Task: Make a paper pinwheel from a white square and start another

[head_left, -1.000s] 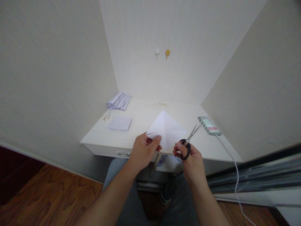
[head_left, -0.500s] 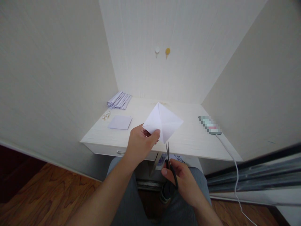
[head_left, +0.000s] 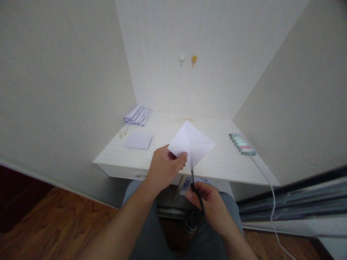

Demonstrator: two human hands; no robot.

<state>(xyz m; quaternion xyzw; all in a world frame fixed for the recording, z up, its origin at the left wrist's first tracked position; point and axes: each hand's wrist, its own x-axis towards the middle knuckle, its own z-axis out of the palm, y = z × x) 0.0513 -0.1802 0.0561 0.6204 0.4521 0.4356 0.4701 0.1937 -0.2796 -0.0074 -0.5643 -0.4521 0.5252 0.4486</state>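
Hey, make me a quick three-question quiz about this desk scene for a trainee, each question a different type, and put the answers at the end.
1. Which hand holds the scissors?
2. True or false: the yellow wall hook is to the right of the white wall hook.
3. Fill in the blank: a white cable runs from the ____.

Key:
1. The right hand; the left hand holds creased white paper.
2. True.
3. Smartphone.
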